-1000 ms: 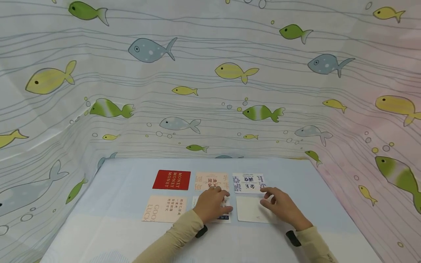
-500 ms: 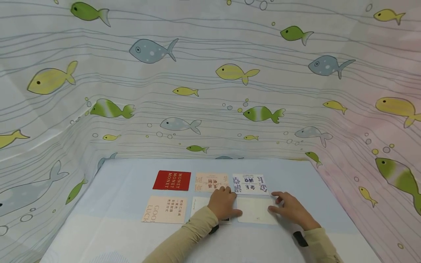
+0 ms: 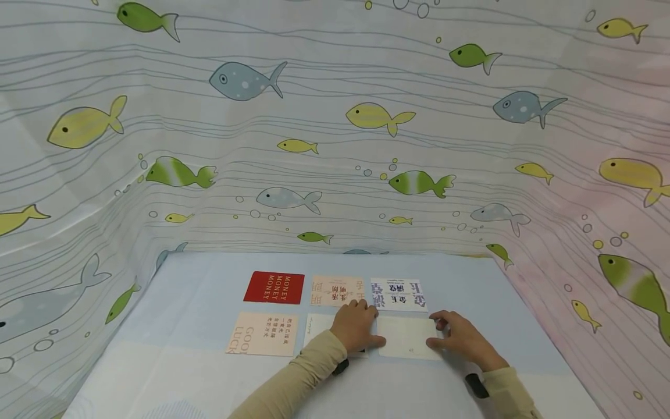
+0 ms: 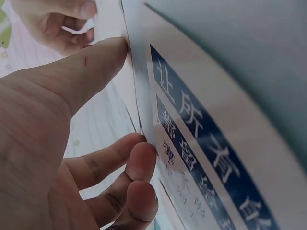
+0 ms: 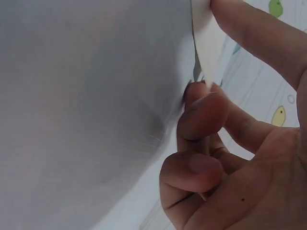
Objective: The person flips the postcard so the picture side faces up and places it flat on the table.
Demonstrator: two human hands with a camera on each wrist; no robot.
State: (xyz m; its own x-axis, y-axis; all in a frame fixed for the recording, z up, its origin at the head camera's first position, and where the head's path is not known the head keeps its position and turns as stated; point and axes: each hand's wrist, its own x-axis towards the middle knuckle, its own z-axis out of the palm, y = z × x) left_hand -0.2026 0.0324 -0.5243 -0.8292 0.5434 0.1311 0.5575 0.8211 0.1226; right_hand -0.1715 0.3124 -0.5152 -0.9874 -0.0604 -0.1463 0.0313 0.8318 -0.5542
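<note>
A cream-white card (image 3: 404,337), nearly blank on top, lies at the near right of two rows of cards. My left hand (image 3: 357,327) is at its left edge, with the thumb touching the edge. Under that hand, a white card with navy bands of writing (image 4: 192,115) is partly hidden in the head view. My right hand (image 3: 464,340) touches the cream card's right edge with thumb and fingertips; in the right wrist view its other fingers (image 5: 192,170) are bent. Behind the cream card lies a white card with purple print (image 3: 399,294).
A red MONEY card (image 3: 274,288) and a peach card (image 3: 337,288) lie in the far row. A GOOD LUCK card (image 3: 264,334) is at near left. Pale cloth (image 3: 173,326) covers the table; a fish-print curtain (image 3: 324,169) surrounds it.
Both hands have moved right, the left hand from over the navy-banded card to the cream card's left edge. The cream card lies slightly turned and straighter with the row.
</note>
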